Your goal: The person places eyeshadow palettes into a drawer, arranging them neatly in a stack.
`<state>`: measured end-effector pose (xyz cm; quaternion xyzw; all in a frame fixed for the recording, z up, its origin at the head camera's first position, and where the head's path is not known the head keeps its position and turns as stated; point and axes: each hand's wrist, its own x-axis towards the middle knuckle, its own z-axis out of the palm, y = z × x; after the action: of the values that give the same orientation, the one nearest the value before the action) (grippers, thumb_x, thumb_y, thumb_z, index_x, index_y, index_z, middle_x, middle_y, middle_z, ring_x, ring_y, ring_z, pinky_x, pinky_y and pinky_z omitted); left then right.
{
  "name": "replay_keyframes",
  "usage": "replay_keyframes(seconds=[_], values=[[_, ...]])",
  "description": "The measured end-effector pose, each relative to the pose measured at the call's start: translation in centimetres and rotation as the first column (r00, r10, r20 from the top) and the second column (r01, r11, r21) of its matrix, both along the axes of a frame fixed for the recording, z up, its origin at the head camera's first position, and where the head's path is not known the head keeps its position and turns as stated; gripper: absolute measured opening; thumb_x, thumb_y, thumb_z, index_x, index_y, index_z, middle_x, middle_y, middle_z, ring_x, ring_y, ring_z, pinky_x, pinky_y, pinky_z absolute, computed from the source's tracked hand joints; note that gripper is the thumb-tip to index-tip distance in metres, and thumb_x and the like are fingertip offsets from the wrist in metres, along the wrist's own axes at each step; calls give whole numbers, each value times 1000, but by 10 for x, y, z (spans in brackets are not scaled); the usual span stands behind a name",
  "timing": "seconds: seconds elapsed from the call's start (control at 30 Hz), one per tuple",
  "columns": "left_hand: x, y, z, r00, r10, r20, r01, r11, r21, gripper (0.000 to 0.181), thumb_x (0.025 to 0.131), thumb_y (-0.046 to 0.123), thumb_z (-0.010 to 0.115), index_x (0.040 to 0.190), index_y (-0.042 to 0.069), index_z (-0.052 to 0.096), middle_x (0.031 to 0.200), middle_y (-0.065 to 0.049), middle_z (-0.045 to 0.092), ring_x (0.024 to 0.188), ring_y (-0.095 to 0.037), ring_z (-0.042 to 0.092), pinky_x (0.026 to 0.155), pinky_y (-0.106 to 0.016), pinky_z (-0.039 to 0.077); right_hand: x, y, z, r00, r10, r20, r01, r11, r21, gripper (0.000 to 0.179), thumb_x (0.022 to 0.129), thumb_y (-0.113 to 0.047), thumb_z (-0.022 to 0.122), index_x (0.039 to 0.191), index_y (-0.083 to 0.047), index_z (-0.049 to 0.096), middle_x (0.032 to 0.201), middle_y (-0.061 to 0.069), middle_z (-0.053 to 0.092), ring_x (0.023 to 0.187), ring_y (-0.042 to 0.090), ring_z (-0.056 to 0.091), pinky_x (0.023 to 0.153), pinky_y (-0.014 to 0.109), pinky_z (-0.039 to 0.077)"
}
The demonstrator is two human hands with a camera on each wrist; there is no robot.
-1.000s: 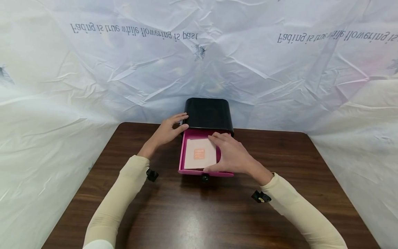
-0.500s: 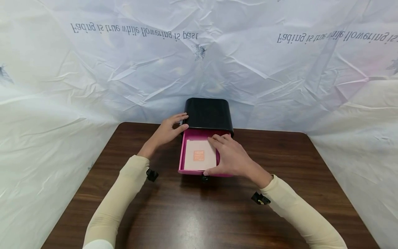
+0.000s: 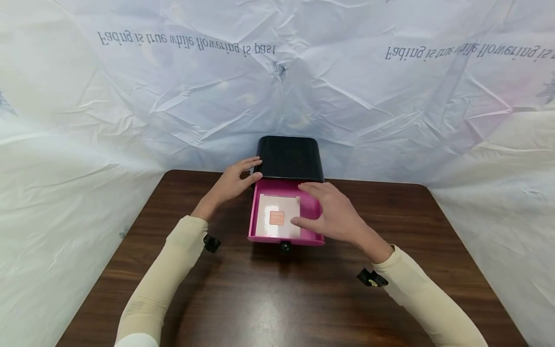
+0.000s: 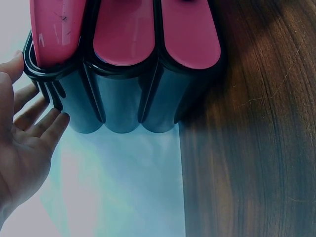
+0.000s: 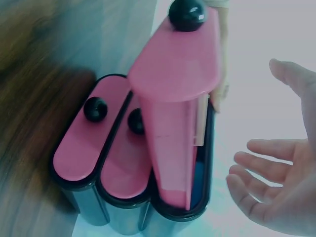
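Observation:
A pink drawer [image 3: 310,205] is pulled out of the top of a small black drawer cabinet [image 3: 289,156]. In it lies a flat, pale, shiny square case [image 3: 265,207] with an orange label, toward the drawer's left side. My left hand [image 3: 234,180] rests its fingers against the cabinet's upper left edge; the left wrist view shows that hand [image 4: 29,153] with its fingers extended. Over the drawer's right half hovers my right hand [image 3: 336,212], thumb and fingers spread and nothing between them. In the right wrist view, the case's edge [image 5: 201,123] rises above the drawer's side.
Two more pink drawers sit closed under the top one, the middle [image 5: 126,165] and the bottom [image 5: 81,143], each with a black knob. The cabinet stands at the back of a dark wooden table [image 3: 243,299]. A white printed sheet [image 3: 208,96] hangs behind it.
My right hand has let go of the square case and moved up and to the right. The case now lies lower in the drawer. My left hand has stayed on the cabinet.

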<state>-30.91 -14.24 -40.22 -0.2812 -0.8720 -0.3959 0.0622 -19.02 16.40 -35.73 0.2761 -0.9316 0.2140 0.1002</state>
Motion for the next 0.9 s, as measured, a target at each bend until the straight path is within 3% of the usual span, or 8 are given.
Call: replay_keyframes(seconds=[0.17, 0.37, 0.47, 0.7, 0.9], values=[[1, -1, -1, 1000, 2, 3, -2, 1000, -6, 61, 103, 49, 58, 153, 15, 49, 163, 1, 39, 144, -28, 44, 115, -54, 39, 14, 4, 0, 1000, -26, -9, 24, 978, -208, 66, 83, -44, 84, 139, -15, 63, 134, 5, 65, 112, 26, 61, 80, 42, 62], [-2, -1, -1, 1000, 5, -7, -5, 1000, -16, 61, 103, 49, 58, 153, 17, 50, 162, 2, 39, 143, -26, 45, 115, -51, 41, 29, 5, -13, 999, 33, -2, -31, 898, -438, 40, 88, -30, 84, 123, -14, 71, 106, 1, 74, 89, 20, 66, 68, 30, 58], [-3, 0, -1, 1000, 2, -9, -2, 1000, -21, 61, 103, 50, 58, 153, 17, 50, 162, 2, 39, 144, -26, 45, 115, -50, 41, 37, 4, -20, 997, 66, 27, -45, 879, -476, 40, 87, -27, 85, 122, -13, 71, 106, -2, 74, 88, 19, 68, 68, 32, 59], [-2, -1, 0, 1000, 3, -17, -3, 1000, -7, 60, 102, 48, 59, 152, 15, 52, 161, 1, 42, 144, -25, 45, 114, -49, 41, 56, -1, -39, 989, 120, 90, -61, 870, -489, 43, 87, -30, 85, 124, -12, 72, 110, 0, 75, 89, 10, 69, 72, 31, 61], [-2, -1, 0, 1000, 1, -26, -1, 1000, -17, 61, 102, 50, 59, 152, 15, 51, 161, 1, 41, 145, -25, 43, 115, -49, 40, 69, -6, -60, 975, 189, 115, -107, 857, -504, 39, 86, -26, 85, 122, -13, 74, 112, -2, 75, 91, 16, 71, 73, 33, 61]])
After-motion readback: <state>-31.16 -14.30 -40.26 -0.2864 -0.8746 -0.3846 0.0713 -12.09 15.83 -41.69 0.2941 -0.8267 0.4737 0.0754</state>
